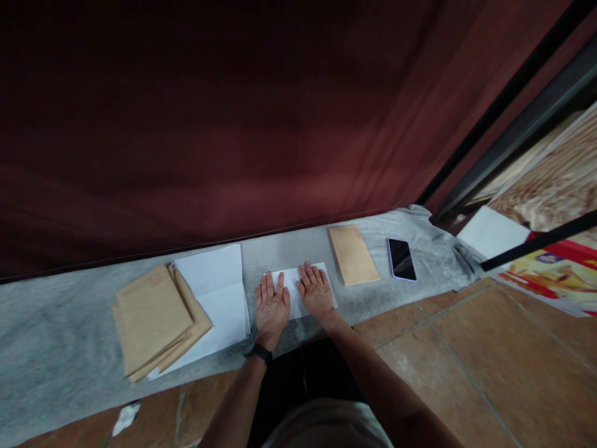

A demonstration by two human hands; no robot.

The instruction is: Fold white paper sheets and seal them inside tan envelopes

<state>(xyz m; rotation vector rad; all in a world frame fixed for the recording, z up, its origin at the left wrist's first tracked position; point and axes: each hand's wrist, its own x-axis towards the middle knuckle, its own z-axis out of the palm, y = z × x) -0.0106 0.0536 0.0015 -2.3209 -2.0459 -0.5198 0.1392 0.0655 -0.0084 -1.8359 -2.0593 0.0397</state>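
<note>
A folded white sheet of paper (293,287) lies on the grey cloth in front of me. My left hand (273,308) rests flat on its left end, fingers stretched out, with a dark band on the wrist. Flat on the right part of the sheet lies my right hand (316,291), its fingers extended too. Just left of my left hand is a stack of white paper (219,292) with a crease across the top sheet. Several brown envelopes (153,314) overlap its left side. To the right of my right hand sits a single brown envelope (353,254).
A phone (402,259) with a purple edge lies right of the single envelope. The grey cloth (56,336) runs along a dark red curtain (261,155). Black bars (504,99) and a printed box (559,270) stand at right. A white scrap (125,418) lies on the tiled floor.
</note>
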